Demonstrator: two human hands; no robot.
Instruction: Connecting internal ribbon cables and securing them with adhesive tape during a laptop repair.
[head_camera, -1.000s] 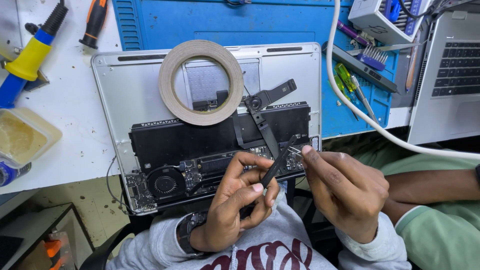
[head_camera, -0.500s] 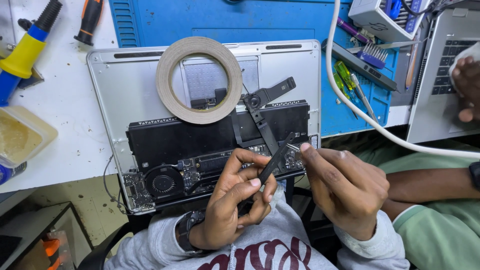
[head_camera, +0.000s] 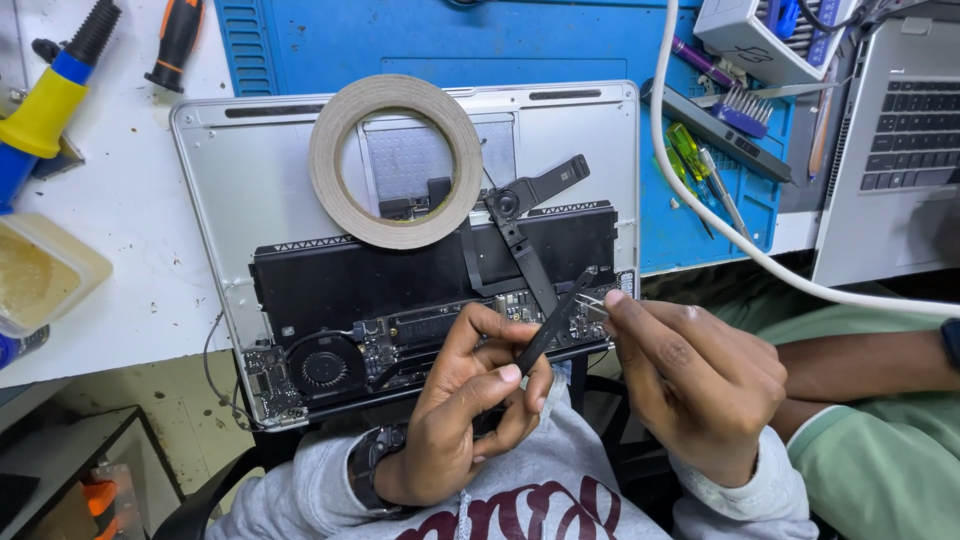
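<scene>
We looked down on a white tabletop (head_camera: 120, 300), scuffed and flecked with small dark specks, lit evenly from above with scarcely any shadow. A blue work mat (head_camera: 420, 40) covered its far middle and ran on to the right. The tabletop's front edge cut across the lower left, and below it we saw a worn, pale floor (head_camera: 160, 410), stained in patches. At the bottom left corner stood a dark shelf (head_camera: 60, 470) with something orange on it, too blurred to identify.
</scene>
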